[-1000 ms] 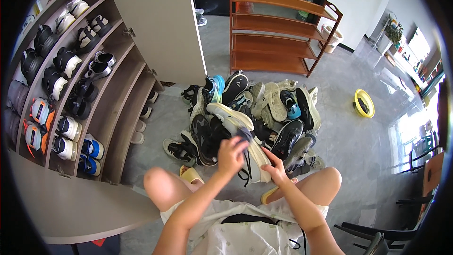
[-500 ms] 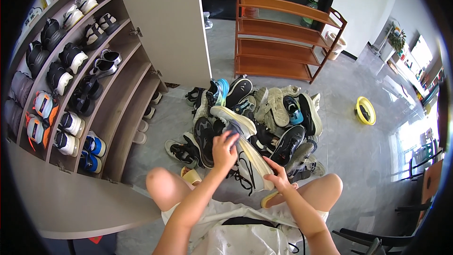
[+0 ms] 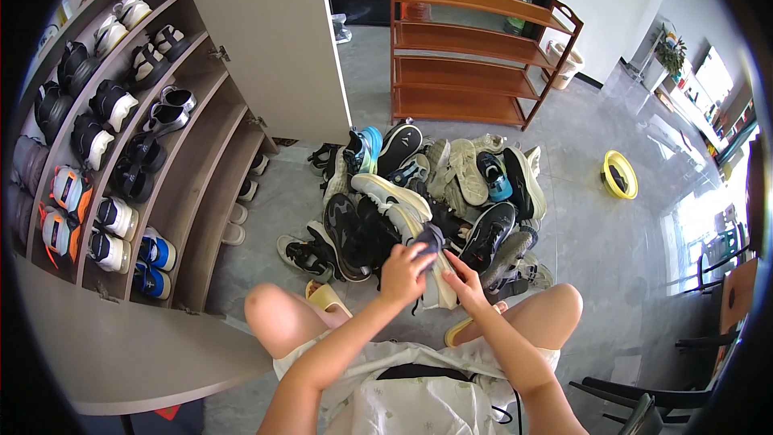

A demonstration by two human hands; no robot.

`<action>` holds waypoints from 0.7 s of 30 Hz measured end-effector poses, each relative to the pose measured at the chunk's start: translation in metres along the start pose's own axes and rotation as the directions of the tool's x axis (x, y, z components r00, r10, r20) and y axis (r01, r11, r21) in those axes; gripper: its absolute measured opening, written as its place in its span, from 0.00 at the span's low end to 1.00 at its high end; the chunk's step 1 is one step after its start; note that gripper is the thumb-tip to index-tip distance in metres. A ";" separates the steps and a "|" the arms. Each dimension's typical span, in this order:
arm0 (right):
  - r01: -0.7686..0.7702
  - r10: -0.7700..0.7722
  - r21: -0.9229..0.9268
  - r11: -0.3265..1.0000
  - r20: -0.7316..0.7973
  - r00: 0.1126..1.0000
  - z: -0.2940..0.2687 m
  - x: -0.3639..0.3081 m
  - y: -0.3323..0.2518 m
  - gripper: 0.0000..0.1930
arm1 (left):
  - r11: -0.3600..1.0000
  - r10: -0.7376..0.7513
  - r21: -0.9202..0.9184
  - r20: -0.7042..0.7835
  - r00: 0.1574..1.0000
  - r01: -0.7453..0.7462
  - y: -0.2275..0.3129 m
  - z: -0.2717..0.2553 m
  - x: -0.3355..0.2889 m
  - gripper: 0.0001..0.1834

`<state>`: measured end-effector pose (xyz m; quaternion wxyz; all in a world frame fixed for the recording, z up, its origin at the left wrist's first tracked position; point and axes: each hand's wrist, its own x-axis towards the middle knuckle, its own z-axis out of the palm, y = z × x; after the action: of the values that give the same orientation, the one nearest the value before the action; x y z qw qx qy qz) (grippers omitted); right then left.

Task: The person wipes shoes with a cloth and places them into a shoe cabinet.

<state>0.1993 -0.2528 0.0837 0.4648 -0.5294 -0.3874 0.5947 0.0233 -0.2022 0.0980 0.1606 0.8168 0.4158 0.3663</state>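
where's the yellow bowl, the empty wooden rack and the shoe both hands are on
yellow bowl (image 3: 619,175): head view, its rim
wooden rack (image 3: 475,56): head view, middle shelf
white shoe (image 3: 400,203): head view, its side

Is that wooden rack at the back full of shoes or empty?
Nearly empty. The wooden shoe rack shows bare orange-brown shelves with no shoes; only a green bottle stands at its top right. The shoes lie in a pile on the floor before it.
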 end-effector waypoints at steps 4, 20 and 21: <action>0.081 -0.086 -0.041 0.996 -0.113 0.990 -0.012 0.014 0.012 0.29 | 0.999 0.005 -0.048 0.068 0.998 -0.002 0.027 0.009 -0.012 0.21; 0.045 -0.024 0.107 0.993 -0.191 0.981 -0.019 0.012 0.012 0.26 | 0.994 0.078 -0.090 0.096 0.992 -0.069 0.034 0.000 -0.020 0.20; 0.062 -0.051 0.042 0.997 -0.217 0.975 -0.022 0.015 0.010 0.25 | 0.984 0.094 -0.163 0.132 0.987 -0.072 0.041 0.002 -0.029 0.21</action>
<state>0.2195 -0.2417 0.0668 0.5335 -0.5681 -0.3351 0.5294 0.0368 -0.2500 0.1062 0.2380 0.8418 0.3386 0.3465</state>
